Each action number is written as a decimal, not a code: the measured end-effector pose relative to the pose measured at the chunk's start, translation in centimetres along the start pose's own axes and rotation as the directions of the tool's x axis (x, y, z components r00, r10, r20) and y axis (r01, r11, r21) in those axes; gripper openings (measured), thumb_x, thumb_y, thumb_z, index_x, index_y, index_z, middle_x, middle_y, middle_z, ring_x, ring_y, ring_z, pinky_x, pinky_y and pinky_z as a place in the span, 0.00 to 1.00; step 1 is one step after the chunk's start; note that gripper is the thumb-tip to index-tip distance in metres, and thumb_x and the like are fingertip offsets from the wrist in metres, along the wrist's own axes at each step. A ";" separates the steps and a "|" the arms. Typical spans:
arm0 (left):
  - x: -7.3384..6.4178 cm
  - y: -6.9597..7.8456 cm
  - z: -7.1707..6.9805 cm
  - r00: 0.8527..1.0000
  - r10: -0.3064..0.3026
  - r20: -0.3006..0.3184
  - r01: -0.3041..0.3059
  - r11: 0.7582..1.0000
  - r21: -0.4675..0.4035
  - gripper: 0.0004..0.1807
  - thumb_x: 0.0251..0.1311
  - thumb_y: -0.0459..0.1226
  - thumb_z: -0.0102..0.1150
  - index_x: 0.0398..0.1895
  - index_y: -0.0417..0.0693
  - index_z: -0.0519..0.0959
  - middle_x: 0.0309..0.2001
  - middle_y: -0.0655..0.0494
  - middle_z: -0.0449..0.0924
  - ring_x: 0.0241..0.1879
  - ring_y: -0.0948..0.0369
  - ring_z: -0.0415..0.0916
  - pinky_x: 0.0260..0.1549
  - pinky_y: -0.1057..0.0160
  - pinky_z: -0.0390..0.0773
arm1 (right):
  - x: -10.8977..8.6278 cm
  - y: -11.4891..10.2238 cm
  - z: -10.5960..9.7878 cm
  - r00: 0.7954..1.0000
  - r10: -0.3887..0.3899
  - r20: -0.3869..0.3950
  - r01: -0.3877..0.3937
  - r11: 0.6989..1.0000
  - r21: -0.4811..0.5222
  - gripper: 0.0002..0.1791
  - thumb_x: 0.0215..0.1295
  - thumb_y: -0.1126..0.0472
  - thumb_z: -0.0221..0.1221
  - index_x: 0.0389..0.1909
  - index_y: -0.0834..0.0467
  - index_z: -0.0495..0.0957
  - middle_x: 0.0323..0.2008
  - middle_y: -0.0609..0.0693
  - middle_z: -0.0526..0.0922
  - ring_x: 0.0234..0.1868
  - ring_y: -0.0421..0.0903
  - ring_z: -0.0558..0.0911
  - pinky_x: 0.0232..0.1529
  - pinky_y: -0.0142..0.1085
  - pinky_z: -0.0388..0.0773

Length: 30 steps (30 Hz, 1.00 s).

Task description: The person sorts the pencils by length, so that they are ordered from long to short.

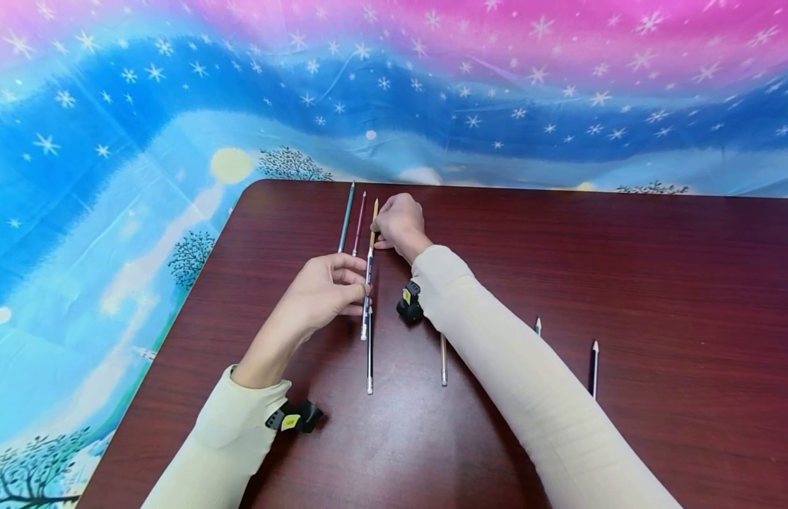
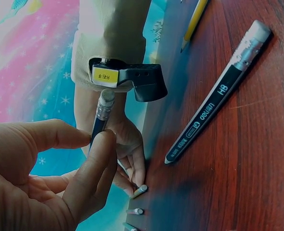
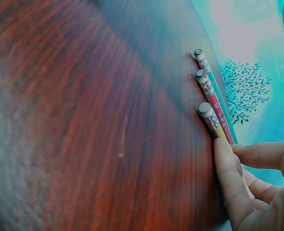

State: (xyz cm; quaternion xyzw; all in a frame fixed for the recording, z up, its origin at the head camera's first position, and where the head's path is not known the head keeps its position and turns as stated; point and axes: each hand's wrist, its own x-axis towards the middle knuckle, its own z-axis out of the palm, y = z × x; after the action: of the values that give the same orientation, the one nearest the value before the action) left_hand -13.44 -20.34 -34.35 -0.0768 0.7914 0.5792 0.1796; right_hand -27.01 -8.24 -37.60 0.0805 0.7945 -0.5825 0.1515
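Note:
My left hand (image 1: 324,288) pinches a dark blue pencil (image 2: 99,120) between thumb and fingers, holding it up over the table with its eraser end towards me. Farther off, my right hand (image 1: 401,220) grips a yellow pencil (image 1: 376,206) near the table's back edge. Left of that lie a red pencil (image 1: 360,223) and a green pencil (image 1: 346,215), roughly side by side, as the right wrist view also shows. A black HB pencil (image 2: 204,107) lies on the wood below the left hand, partly overlapped by the blue one in the head view.
Another yellow pencil (image 1: 444,364) lies under the right forearm, partly hidden. Beyond that arm are a pencil tip (image 1: 538,325) and a dark pencil (image 1: 594,366). The reddish-brown table (image 1: 686,283) ends at a snowflake-patterned cloth (image 1: 394,92) behind and to the left.

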 end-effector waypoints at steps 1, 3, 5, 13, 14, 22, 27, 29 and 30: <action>0.0 0.0 0.0 1.000 0.000 0.000 0.000 1.000 0.001 0.20 0.68 0.23 0.53 0.63 0.32 0.73 0.44 0.40 0.82 0.37 0.61 0.83 0.41 0.61 0.90 | 0.0 0.0 0.0 1.000 0.001 0.001 -0.001 1.000 0.002 0.07 0.67 0.75 0.64 0.32 0.62 0.77 0.31 0.55 0.80 0.17 0.43 0.76 0.27 0.36 0.89; -0.1 0.0 0.0 1.000 -0.001 -0.001 0.001 1.000 0.003 0.20 0.68 0.23 0.53 0.63 0.32 0.73 0.45 0.40 0.82 0.38 0.61 0.83 0.41 0.61 0.90 | 0.0 0.0 0.0 1.000 0.001 0.003 -0.001 1.000 0.006 0.07 0.67 0.75 0.64 0.32 0.62 0.77 0.31 0.55 0.80 0.16 0.43 0.76 0.28 0.36 0.89; -0.1 0.0 0.0 1.000 -0.003 -0.002 0.003 1.000 0.005 0.20 0.68 0.23 0.53 0.63 0.32 0.73 0.45 0.39 0.82 0.38 0.61 0.83 0.41 0.61 0.90 | 0.0 0.1 0.0 1.000 -0.001 0.005 0.001 1.000 0.009 0.07 0.67 0.75 0.64 0.33 0.62 0.77 0.31 0.55 0.80 0.16 0.43 0.76 0.27 0.36 0.89; 0.0 0.0 0.0 1.000 0.000 -0.003 0.000 1.000 0.004 0.21 0.68 0.23 0.54 0.63 0.32 0.73 0.45 0.40 0.82 0.37 0.61 0.83 0.41 0.60 0.90 | 0.0 0.0 -0.1 1.000 -0.007 0.018 0.007 1.000 -0.002 0.06 0.68 0.73 0.64 0.32 0.62 0.78 0.32 0.56 0.84 0.17 0.43 0.77 0.27 0.36 0.89; 0.0 0.0 0.0 1.000 0.000 -0.004 0.000 1.000 0.004 0.21 0.68 0.23 0.54 0.64 0.32 0.73 0.45 0.40 0.82 0.37 0.61 0.83 0.41 0.60 0.90 | 0.0 0.1 -0.2 1.000 -0.007 0.020 0.008 1.000 -0.001 0.06 0.68 0.73 0.64 0.32 0.62 0.78 0.32 0.56 0.83 0.17 0.43 0.77 0.27 0.36 0.89; 0.0 -0.1 0.0 1.000 -0.005 -0.001 0.005 1.000 0.004 0.21 0.69 0.24 0.54 0.64 0.32 0.73 0.46 0.39 0.82 0.37 0.61 0.83 0.42 0.60 0.90 | -0.1 0.2 -0.5 0.998 -0.017 0.057 0.016 0.999 0.028 0.05 0.68 0.74 0.63 0.34 0.63 0.78 0.32 0.56 0.80 0.19 0.44 0.78 0.30 0.38 0.90; 0.0 -0.1 0.0 1.000 -0.007 -0.005 0.007 1.000 0.002 0.20 0.70 0.24 0.54 0.64 0.32 0.72 0.46 0.39 0.82 0.38 0.62 0.83 0.41 0.61 0.90 | 0.0 0.3 -0.7 0.997 -0.026 0.071 0.022 0.998 0.061 0.03 0.69 0.73 0.61 0.36 0.64 0.80 0.34 0.56 0.81 0.21 0.45 0.78 0.31 0.39 0.90; 0.0 -0.1 0.0 1.000 -0.009 -0.006 0.009 1.000 0.004 0.20 0.70 0.24 0.54 0.64 0.33 0.73 0.46 0.40 0.82 0.38 0.61 0.83 0.41 0.61 0.90 | 0.0 0.3 -0.7 0.997 -0.029 0.074 0.024 0.998 0.061 0.02 0.69 0.73 0.60 0.38 0.66 0.81 0.33 0.56 0.80 0.21 0.45 0.77 0.30 0.39 0.90; 0.0 -0.1 0.0 1.000 -0.010 -0.006 0.010 1.000 0.006 0.20 0.70 0.24 0.54 0.64 0.33 0.73 0.45 0.40 0.82 0.38 0.61 0.83 0.41 0.61 0.90 | 0.0 0.3 -0.8 0.997 -0.029 0.075 0.025 0.998 0.059 0.02 0.69 0.73 0.60 0.39 0.66 0.81 0.33 0.55 0.80 0.21 0.45 0.77 0.30 0.38 0.90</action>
State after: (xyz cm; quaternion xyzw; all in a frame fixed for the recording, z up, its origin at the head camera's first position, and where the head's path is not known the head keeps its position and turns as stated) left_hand -13.45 -20.34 -34.43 -0.0821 0.7933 0.5756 0.1805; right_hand -27.00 -7.43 -37.66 0.0517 0.7720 -0.6100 0.1713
